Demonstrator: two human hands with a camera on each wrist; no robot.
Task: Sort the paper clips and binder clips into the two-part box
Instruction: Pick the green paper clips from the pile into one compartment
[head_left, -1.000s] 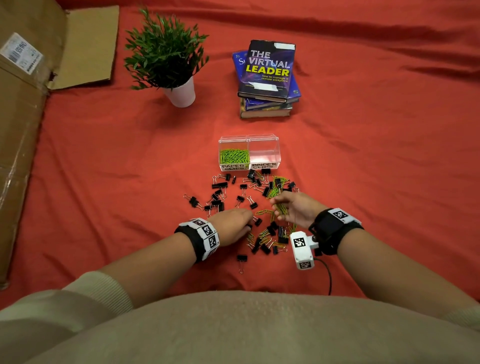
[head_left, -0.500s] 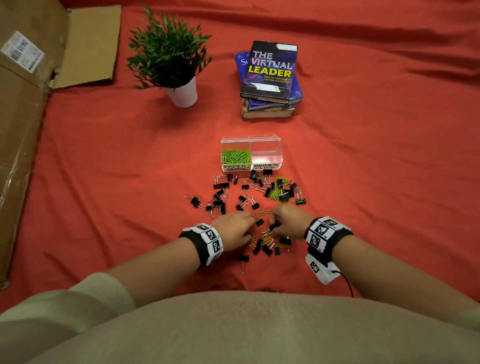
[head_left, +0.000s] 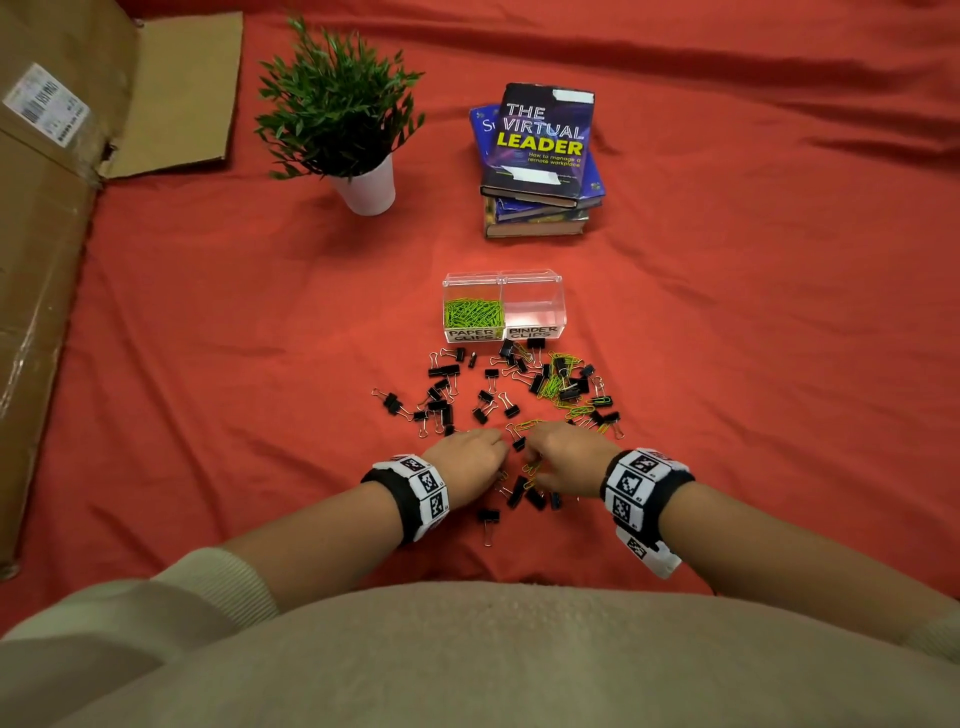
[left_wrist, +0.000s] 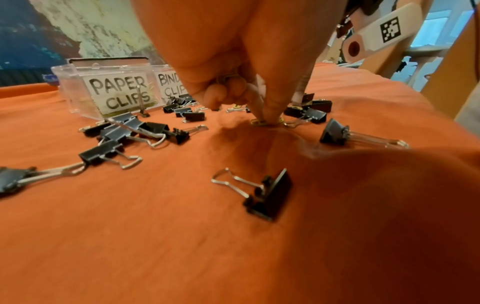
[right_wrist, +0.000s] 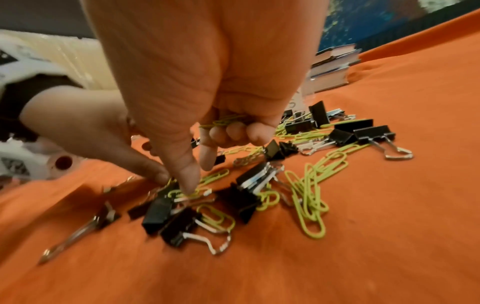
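The clear two-part box (head_left: 530, 275) stands beyond the pile; its PAPER CLIPS half (left_wrist: 118, 91) holds green paper clips (head_left: 472, 312), and its BINDER CLIPS half (head_left: 534, 306) looks empty. Black binder clips (head_left: 441, 387) and green paper clips (head_left: 553, 387) lie scattered on the red cloth. My left hand (head_left: 501, 454) pinches a paper clip (left_wrist: 259, 122) against the cloth with thumb and forefinger (left_wrist: 272, 111). My right hand (right_wrist: 197, 176) keeps several green paper clips (right_wrist: 223, 121) under its curled fingers while the thumb (right_wrist: 185, 179) presses a clip (right_wrist: 182, 194) in the near pile.
A potted plant (head_left: 343, 114) and a stack of books (head_left: 540, 156) stand at the back. A cardboard box (head_left: 47, 249) runs along the left edge. One binder clip (head_left: 488, 522) lies apart, near my body. Bare red cloth lies to the right and left of the pile.
My right hand has turned palm down and dropped onto the near pile, close to the left hand. The left hand has stayed over the same spot, working at the clips.
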